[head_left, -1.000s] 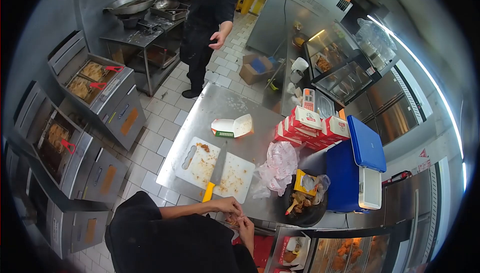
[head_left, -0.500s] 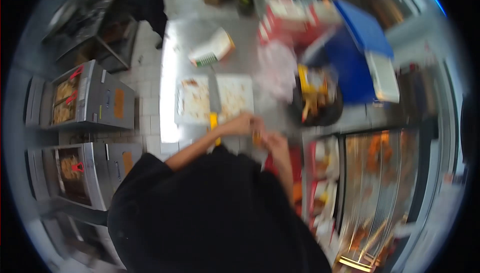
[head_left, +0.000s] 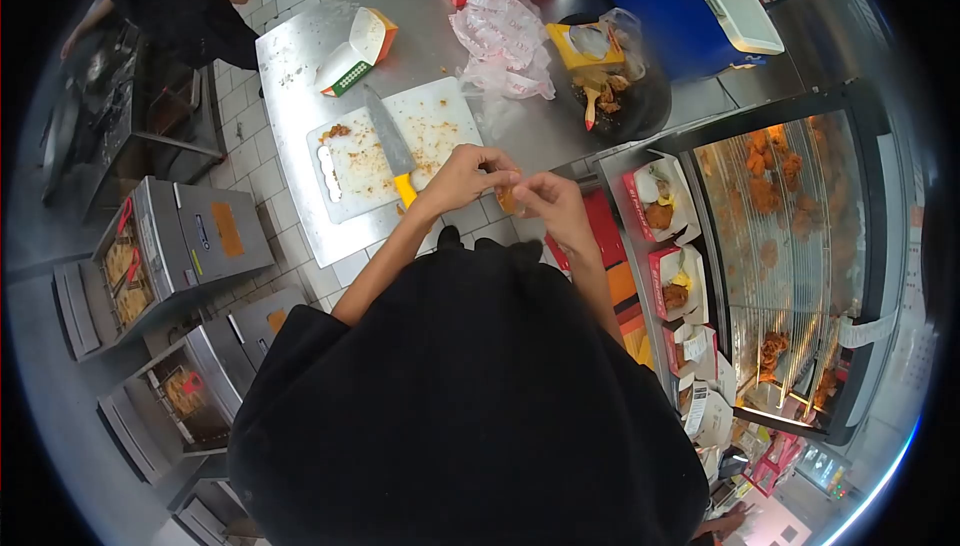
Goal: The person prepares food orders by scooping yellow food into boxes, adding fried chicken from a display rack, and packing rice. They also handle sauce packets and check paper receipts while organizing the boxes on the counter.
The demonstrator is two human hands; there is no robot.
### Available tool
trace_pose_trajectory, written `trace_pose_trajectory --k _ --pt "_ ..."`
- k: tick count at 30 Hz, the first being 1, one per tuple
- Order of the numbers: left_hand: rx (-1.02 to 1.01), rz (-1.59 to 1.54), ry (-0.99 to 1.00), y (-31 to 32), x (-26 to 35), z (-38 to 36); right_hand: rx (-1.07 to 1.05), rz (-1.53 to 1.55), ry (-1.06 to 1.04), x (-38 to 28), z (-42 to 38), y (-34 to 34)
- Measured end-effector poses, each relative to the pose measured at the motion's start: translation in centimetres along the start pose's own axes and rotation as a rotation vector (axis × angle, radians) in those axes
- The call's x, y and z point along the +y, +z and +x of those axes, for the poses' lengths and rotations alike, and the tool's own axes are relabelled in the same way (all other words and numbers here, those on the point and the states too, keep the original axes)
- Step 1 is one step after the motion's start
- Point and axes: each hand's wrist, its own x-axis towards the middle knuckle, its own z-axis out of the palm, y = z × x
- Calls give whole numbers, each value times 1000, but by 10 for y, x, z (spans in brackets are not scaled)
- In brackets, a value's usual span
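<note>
In front of my chest, at the table's near edge, my left hand [head_left: 472, 182] and my right hand [head_left: 557, 210] come together, fingers pinched. Between their fingertips shows a small orange-brown piece [head_left: 507, 200]; I cannot tell what it is. Just beyond my left hand lies a white cutting board [head_left: 350, 201] strewn with crumbs and brown scraps. A large knife [head_left: 391, 136] with a yellow handle rests across it, the handle pointing toward me. Past the board, an open green, white and orange food carton [head_left: 360, 54] lies on the steel table [head_left: 285, 61].
A crumpled plastic bag [head_left: 505, 41], a black pan [head_left: 645, 111] with chicken scraps and a yellow-handled brush, and a blue cooler box [head_left: 650, 11] stand at the back right. Right are boxed meals [head_left: 660, 201] and a heated display [head_left: 790, 246]; fryers [head_left: 190, 231] stand left. A co-worker [head_left: 175, 1] stands upper left.
My view has turned and steadied, so the table now sits higher and tilted, and more of the display shows. My hands stay together at the small piece. More of the co-worker is visible.
</note>
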Motion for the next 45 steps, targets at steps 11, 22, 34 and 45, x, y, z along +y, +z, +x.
trace_pose_trajectory --k 11,22,34,45 --pt "33 -151 -80 1 1 -12 -120 12 9 2 -5 8" --pt "-11 -256 -123 8 5 -15 -213 99 12 -3 -12 8" --pt "2 -121 -120 13 4 -15 -206 99 -48 11 -18 -15" --pt "-25 -116 -115 18 -14 -13 -169 42 -112 30 -27 11"
